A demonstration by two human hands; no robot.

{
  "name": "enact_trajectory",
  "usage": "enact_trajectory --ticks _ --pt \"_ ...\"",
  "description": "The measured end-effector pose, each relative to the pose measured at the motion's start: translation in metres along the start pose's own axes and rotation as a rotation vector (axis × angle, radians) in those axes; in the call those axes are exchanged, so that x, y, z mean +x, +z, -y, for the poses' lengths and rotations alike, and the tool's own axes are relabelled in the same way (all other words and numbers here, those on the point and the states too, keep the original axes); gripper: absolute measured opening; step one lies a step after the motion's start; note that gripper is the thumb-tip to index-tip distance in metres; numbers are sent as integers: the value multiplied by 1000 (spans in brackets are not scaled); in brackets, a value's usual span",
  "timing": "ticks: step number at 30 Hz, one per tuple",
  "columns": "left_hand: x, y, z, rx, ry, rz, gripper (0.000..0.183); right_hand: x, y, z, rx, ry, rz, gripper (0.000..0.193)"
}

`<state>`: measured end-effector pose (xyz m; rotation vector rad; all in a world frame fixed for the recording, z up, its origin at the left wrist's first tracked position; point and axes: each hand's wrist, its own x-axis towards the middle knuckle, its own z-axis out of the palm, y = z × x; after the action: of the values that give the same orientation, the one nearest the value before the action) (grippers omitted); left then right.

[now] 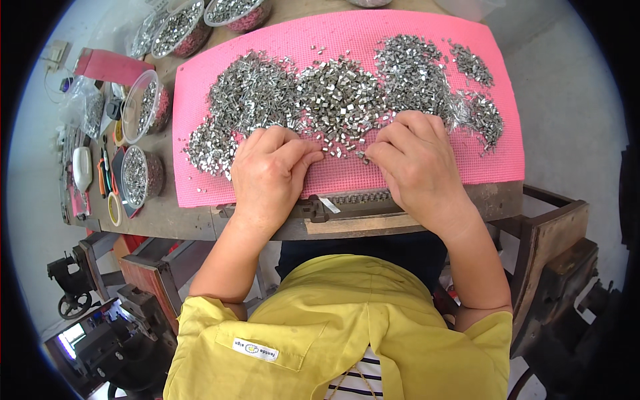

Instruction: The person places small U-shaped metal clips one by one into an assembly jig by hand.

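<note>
Small shiny metal pieces lie in several heaps on a pink textured mat (347,175). My left hand (267,170) has thumb and fingertips pressed together beside the front of the middle heap (340,90); whatever is in the pinch is too small to name. Across from it, my right hand (417,163) is also pinched, fingertips down at the mat by a few stray pieces, its grip contents hidden. Behind my left hand spreads a heap of thin slivers (253,90). Beyond my right hand is another heap of pieces (413,73).
Clear plastic tubs of metal bits (137,177) line the left side, with a tape roll (115,209), a white bottle (82,168) and orange-handled tools (101,179). A dark toothed metal strip (357,197) runs along the bench front. Smaller heaps (483,120) lie at right.
</note>
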<state>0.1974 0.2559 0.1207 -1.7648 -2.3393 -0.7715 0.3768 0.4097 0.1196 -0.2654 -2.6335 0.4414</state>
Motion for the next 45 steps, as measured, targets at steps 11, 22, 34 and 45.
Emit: enact_trajectory --ticks 11,22,34,45 --pt "-7 0 3 -125 -64 -24 14 1 -2 -1 24 -83 -36 15" --pt "-1 0 2 -109 -43 -32 11 21 -7 -3 -14 -153 152 2" --pt "-27 -16 -7 -523 8 124 17 -9 0 46 241 114 104 12" --pt "-44 -6 -21 -275 90 -29 20 -10 18 65 -42 -16 -14 8"
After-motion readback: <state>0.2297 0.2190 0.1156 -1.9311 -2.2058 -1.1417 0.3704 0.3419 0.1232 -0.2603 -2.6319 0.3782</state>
